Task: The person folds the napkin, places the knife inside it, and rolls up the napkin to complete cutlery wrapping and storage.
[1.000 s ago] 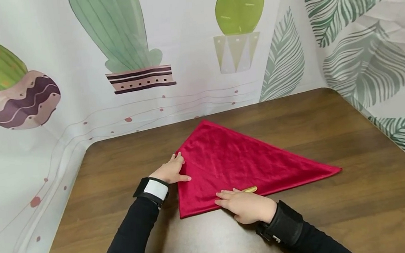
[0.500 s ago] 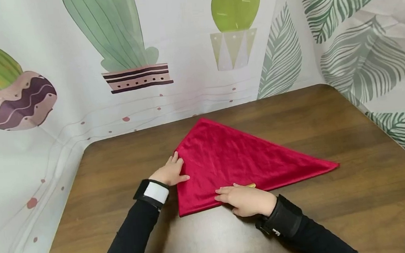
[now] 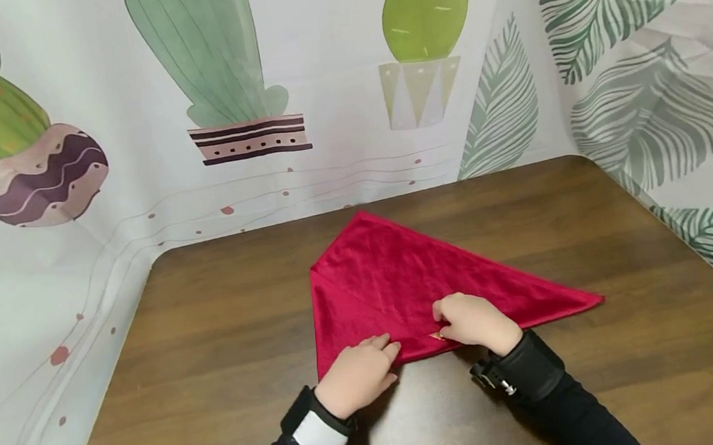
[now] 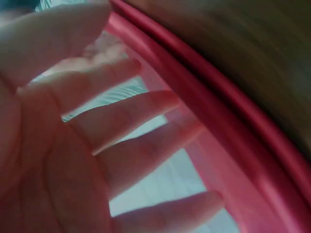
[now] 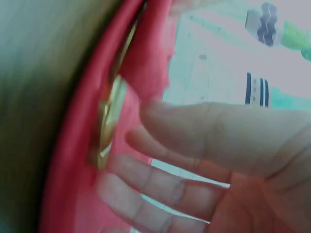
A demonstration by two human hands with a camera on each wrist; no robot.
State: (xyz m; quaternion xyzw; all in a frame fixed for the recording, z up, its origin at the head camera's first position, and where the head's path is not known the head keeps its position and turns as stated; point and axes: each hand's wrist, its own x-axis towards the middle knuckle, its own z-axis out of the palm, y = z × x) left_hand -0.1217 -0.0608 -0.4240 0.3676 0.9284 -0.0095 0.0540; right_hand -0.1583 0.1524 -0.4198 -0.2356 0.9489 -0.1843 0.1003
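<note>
A shiny red cloth (image 3: 393, 276) lies folded on the wooden table, its long point stretching to the right. My left hand (image 3: 359, 376) rests over its front left edge, fingers extended; in the left wrist view the fingertips reach the cloth's edge (image 4: 233, 131). My right hand (image 3: 475, 319) is at the front edge with curled fingers, and the thumb (image 5: 165, 124) meets a turned-up flap of cloth (image 5: 150, 68), which it pinches. Beside those fingers is a narrow flat gold-coloured piece (image 5: 103, 131), partly hidden by the flap; only a small bit shows in the head view.
The brown wooden table (image 3: 223, 298) extends around the cloth on all sides. Behind it and at the sides hangs a white printed sheet (image 3: 330, 62) with cacti and leaves, meeting the table's rear edge.
My left hand has left the cloth's left edge and moved down and right to its front edge. My right hand has shifted right, its fingers now curled, and the gold-coloured piece is more covered.
</note>
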